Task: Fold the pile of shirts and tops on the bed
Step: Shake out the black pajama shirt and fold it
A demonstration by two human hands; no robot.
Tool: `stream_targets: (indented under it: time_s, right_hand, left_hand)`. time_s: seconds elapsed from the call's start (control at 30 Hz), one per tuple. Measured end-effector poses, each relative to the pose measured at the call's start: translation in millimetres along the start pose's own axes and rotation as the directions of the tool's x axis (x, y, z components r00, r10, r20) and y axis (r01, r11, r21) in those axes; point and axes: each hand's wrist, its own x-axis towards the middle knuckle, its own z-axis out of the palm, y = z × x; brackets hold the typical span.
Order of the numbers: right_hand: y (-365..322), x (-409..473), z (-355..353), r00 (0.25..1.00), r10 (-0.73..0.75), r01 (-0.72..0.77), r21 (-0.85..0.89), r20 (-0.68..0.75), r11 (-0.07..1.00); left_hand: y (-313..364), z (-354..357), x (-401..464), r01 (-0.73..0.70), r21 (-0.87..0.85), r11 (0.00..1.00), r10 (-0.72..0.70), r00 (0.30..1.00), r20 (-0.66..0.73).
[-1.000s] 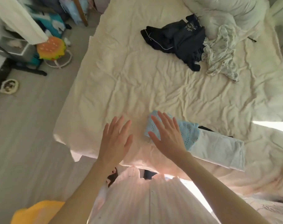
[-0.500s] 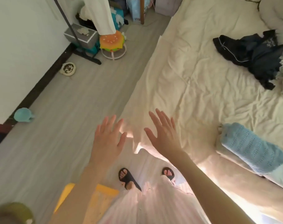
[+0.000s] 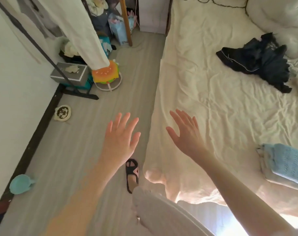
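Head view: the person stands at the side of the cream, wrinkled-sheeted bed [image 3: 213, 92], looking down along its edge and the grey floor [image 3: 87, 150]
Hands: left hand [image 3: 120, 142] over the floor, right hand [image 3: 185, 133] over the bed's near edge; both spread flat with straight fingers, holding nothing and touching nothing that can be seen
Folded so far: a light blue knitted top [image 3: 287, 160] lies folded on pale folded cloth at the right edge of view, on the bed
Left to fold: a crumpled dark navy garment with thin white piping [image 3: 258, 62] lies far up the bed, well apart from both hands; a pale crumpled cloth just beside it is cut off by the frame
Step in hand: likely going for the next garment
Doing it well: step along the bed rather than overreach; lift the navy piece by shoulders or hem, shake it open, lay it flat on bare sheet clear of the folded stack; smooth creases before the first fold
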Motion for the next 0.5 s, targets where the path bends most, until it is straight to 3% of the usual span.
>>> stream_targets:
  time_s: [0.2,0.5]
  right_hand:
    - [-32,109,-12,0.990,0.118,-0.115,0.041,-0.072,0.993]
    - [-7,231,-70,0.902,0.350,-0.345,0.063,-0.251,0.936]
  left_hand:
    - [-54,-63,139,-0.134,0.027,0.991,0.135,0.989,-0.059]
    - [-38,-74,321,-0.373,-0.081,0.924,0.381,0.917,0.119]
